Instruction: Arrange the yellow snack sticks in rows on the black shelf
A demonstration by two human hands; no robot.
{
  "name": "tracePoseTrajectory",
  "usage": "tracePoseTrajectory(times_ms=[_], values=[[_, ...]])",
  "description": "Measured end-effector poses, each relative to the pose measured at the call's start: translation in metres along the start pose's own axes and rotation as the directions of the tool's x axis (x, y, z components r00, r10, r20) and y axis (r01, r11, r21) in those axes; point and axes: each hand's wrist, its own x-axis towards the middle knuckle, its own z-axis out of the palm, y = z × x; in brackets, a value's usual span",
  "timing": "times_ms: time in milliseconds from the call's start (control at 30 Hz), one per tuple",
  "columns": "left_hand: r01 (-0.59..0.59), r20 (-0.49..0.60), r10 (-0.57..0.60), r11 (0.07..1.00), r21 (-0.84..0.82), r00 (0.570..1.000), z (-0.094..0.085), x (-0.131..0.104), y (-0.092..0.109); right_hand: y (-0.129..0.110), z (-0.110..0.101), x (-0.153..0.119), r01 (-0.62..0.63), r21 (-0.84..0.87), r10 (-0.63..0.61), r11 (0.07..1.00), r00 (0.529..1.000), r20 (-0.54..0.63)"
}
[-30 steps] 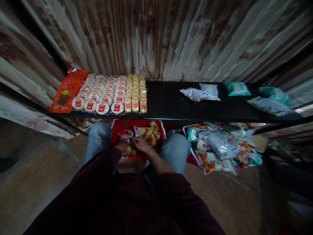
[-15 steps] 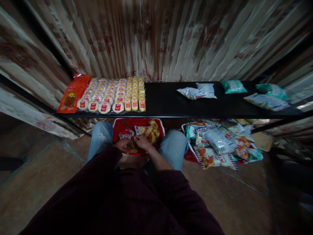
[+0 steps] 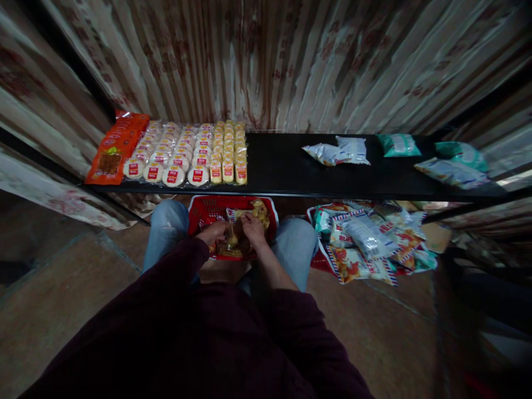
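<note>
Both hands are inside the red basket [image 3: 274, 213] between my knees. My left hand [image 3: 216, 230] is closed at the left side of a shiny yellow-brown snack packet [image 3: 231, 238]. My right hand [image 3: 251, 228] has its fingers curled down beside the same packet, among other packets; its fingertips are partly hidden. More yellow-brown packets [image 3: 260, 210] lie at the basket's right side, with a striped-edge wrapper near the far middle.
Above the basket runs a black shelf [image 3: 274, 166]. On its left stand rows of round white cakes [image 3: 173, 176], yellow cakes [image 3: 228, 172] and an orange bag [image 3: 110, 160]; silver [image 3: 353, 149] and green bags [image 3: 399, 145] lie right. A second basket of snack bags [image 3: 366, 238] sits beside my right knee.
My hands were close together low in the basket; now they are farther apart, the right one shifted right and up. The yellow-brown packet now shows between them. The view has shifted slightly.
</note>
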Motion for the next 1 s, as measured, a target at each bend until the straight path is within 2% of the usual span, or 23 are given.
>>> tracePoseTrajectory(times_ms=[167, 333, 667, 900, 1000], values=[[0.057, -0.012, -0.056, 0.998, 0.028, 0.998, 0.0, 0.006, 0.001, -0.003, 0.001, -0.002, 0.044, 0.062, -0.045, 0.997, 0.999, 0.015], [0.061, -0.014, -0.061, 0.998, -0.03, 0.998, 0.005, 0.009, -0.004, -0.003, -0.002, -0.002, 0.01, 0.07, -0.016, 0.997, 0.997, 0.08], [0.13, -0.067, -0.153, 0.955, -0.268, 0.986, 0.0, 0.021, 0.008, -0.004, 0.005, -0.001, 0.004, 0.081, -0.012, 0.997, 0.995, 0.104], [0.12, -0.021, -0.144, 0.886, -0.449, 0.989, 0.011, 0.018, 0.018, -0.002, 0.009, -0.002, 0.012, 0.2, -0.04, 0.98, 0.989, 0.139], [0.138, 0.037, -0.138, 0.842, -0.522, 0.99, 0.016, 0.018, 0.022, 0.0, 0.013, -0.001, 0.011, 0.27, -0.046, 0.963, 0.991, 0.122]])
